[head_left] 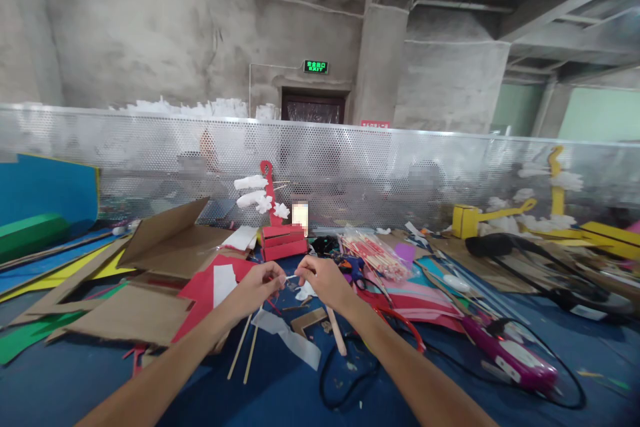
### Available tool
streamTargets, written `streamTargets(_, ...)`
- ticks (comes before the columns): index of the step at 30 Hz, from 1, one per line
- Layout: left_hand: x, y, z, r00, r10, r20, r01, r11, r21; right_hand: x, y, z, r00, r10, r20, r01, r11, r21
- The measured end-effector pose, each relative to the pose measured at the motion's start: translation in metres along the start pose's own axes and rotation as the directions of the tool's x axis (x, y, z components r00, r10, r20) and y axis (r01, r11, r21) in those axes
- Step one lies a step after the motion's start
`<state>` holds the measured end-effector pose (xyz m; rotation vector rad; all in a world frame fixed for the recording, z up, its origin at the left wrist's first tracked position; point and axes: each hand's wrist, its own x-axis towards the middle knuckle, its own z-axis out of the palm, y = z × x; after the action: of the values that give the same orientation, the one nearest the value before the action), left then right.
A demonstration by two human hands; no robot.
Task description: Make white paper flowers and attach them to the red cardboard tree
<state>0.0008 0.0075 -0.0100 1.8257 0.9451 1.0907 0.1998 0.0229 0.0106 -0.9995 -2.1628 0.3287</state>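
Head view: the left hand [263, 282] and the right hand [325, 280] are close together over the middle of the blue surface [210, 390], thumb and fingertips of each pinched on a thin white piece [291, 277] that spans the small gap between them; it seems fixed to nothing, so the step in hand looks unfinished; toward the near edge lie two pale sticks [253, 347] and a loose white strip [291, 341], apparently unused; toward the far edge, before the perforated screen [200, 180], a red upright [273, 213] already carries white tufts [253, 183], that portion looking largely done; near the far right corner, yellow pieces [465, 222] stand among similar tufts; how much remains I cannot tell.
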Motion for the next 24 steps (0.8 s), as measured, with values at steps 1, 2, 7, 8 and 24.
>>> streamTargets(1, 0.000, 0.001, 0.000, 1.000, -0.002, 0.001, 0.002, 1.000, 0.002, 0.000, 0.000, 0.000, 1.000, 0.002, 0.001, -0.002, 1.000, -0.018)
streamTargets(2, 0.000, 0.002, 0.000, 1.000, -0.003, 0.003, 0.003, 1.000, 0.003, 0.000, -0.001, -0.001, 1.000, 0.006, 0.001, -0.006, 0.999, -0.034)
streamTargets(7, 0.001, 0.002, 0.000, 1.000, 0.023, 0.019, -0.023, 0.999, 0.028, -0.002, -0.001, -0.001, 0.999, 0.045, 0.015, -0.043, 0.996, -0.077)
streamTargets(8, 0.000, 0.002, 0.000, 0.999, 0.028, 0.023, -0.029, 0.999, 0.039, -0.002, -0.001, -0.002, 0.999, 0.050, 0.022, -0.048, 0.996, -0.081)
streamTargets(24, 0.000, -0.004, 0.000, 1.000, 0.021, -0.007, -0.020, 0.988, 0.156, 0.002, 0.009, -0.025, 0.992, -0.083, 0.099, 0.090, 0.994, -0.069)
